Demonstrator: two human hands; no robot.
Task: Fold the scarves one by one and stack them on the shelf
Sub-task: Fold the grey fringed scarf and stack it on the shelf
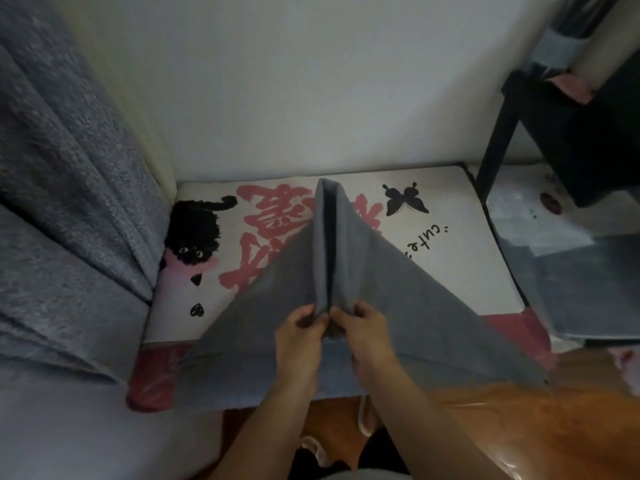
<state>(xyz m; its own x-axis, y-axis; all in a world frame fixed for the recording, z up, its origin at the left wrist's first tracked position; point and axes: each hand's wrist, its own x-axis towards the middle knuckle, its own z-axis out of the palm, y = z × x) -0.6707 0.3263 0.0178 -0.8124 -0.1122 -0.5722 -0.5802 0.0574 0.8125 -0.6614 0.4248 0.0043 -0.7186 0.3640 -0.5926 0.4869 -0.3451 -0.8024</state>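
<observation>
Work surface: printed mat [460,271] lying flat against white wall [311,81] at far edge; black cat, pink characters, black butterfly printed on it. Left edge boxed in by grey-blue curtain [62,202] hanging down to mat level. Right edge close to black frame leg [495,133] and a stack of flat plastic-wrapped items [571,271]. Near edge of mat drops to wood floor [519,410]. Open mat area mostly far-left around cat print and far-right around butterfly. Grey scarf [415,306] spread over centre and near part of mat, draping slightly past near edge. Left hand [301,334] and right hand [363,330] side by side, nearly touching, at scarf's midline near the front. Left hand fingers curled, pinching left fold of fabric; right hand fingers curled, pinching right fold. Both folds lifted off mat into a raised double ridge running straight away toward wall, ending in a narrow rounded tip over the pink characters. Dark gap visible between the two raised layers. From ridge, scarf slopes down both sides as wide triangular panels, corners reaching out near left and right front corners of mat. Fabric plain grey, matte, smooth with few wrinkles. Shelf contents behind black frame too dark to tell.
</observation>
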